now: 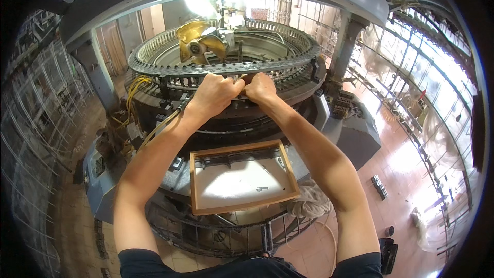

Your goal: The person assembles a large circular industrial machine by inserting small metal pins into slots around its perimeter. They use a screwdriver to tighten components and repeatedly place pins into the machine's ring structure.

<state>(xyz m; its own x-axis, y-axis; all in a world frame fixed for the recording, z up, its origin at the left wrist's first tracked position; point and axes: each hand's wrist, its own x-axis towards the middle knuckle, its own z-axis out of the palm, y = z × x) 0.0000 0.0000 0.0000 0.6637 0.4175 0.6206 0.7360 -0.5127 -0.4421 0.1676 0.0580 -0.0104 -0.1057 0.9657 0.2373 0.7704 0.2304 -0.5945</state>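
Both of my arms reach forward to the near side of a large circular knitting machine (pixel 288 66). My left hand (pixel 213 93) is closed against the machine just below its raised dark ring (pixel 180 70). Beside it, almost touching, my right hand (pixel 261 88) is closed as well, with its fingers curled at the same spot. Whatever the fingers grip is hidden behind the knuckles. Below my hands a shallow wooden tray (pixel 247 207) rests on the machine's front, with a row of thin dark pieces (pixel 239 156) along its far side and a few small loose ones on its white bottom.
A yellow-bladed fan (pixel 198 44) stands inside the ring. Yellow tubes (pixel 135 98) hang at the left. Grey posts (pixel 342 46) and an overhead beam frame the machine. Crumpled whitish cloth (pixel 311 199) lies right of the tray. A dark metal block (pixel 379 187) sits on the tiled floor.
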